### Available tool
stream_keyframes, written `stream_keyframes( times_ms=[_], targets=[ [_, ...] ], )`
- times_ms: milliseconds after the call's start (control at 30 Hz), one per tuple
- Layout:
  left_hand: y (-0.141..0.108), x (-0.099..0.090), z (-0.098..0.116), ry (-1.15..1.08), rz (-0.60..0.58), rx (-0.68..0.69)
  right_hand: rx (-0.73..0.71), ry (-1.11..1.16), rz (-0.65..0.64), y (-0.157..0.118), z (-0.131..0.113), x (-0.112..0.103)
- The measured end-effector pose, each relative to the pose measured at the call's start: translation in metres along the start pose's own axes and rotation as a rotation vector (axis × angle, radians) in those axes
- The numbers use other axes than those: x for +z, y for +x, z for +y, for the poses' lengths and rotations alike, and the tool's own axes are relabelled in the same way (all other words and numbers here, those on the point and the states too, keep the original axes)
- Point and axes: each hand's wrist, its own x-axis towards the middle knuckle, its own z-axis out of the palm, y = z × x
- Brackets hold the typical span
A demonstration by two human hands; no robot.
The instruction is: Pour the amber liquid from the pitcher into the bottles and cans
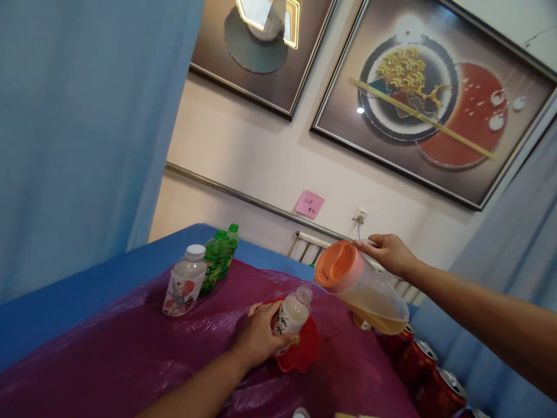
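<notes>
My left hand (255, 338) is wrapped around a small clear bottle (293, 313) with a leaf-patterned label. The bottle is uncapped and leans a little to the right, over a red scalloped dish (304, 348). By its handle, my right hand (390, 254) grips a translucent pitcher (372, 293) with an orange lid (335, 266). Tipped on its side, the pitcher holds yellowish liquid, and its lid end is close to the bottle's mouth. Whether any liquid is flowing between them I cannot make out.
A white-capped bottle (185, 283) with a floral label stands left, beside two green bottles (215, 261). Several red cans (441, 392) line the right edge. Purple plastic sheeting (174, 360) covers the blue table (87, 293). Blue curtains (82, 133) hang on both sides.
</notes>
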Motion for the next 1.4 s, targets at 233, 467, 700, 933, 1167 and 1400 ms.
stream_keyframes(
  times_ms=[233, 467, 700, 933, 1167, 1400],
  targets=[
    [-0.0010, -0.0004, 0.0013, 0.019, 0.021, -0.004, -0.011, -0.003, 0.019, -0.0007, -0.0038, 0.0014],
    [-0.0007, -0.0015, 0.0032, -0.001, 0.005, -0.009, -0.007, -0.020, 0.007, -0.0008, -0.0055, 0.0005],
    [-0.0002, -0.0008, 0.0008, -0.011, -0.003, 0.004, -0.010, -0.027, 0.010, -0.0014, -0.0054, 0.0006],
    [-0.0003, -0.0003, 0.0007, -0.013, -0.002, 0.006, 0.000, -0.025, 0.002, -0.0025, -0.0040, 0.0009],
    [0.0004, -0.0005, 0.0003, -0.007, -0.011, 0.007, -0.003, -0.015, -0.005, -0.0027, -0.0010, -0.0002],
    [-0.0005, -0.0021, 0.0043, 0.002, -0.006, -0.005, 0.000, -0.031, -0.009, -0.0023, -0.0017, -0.0001]
  ],
)
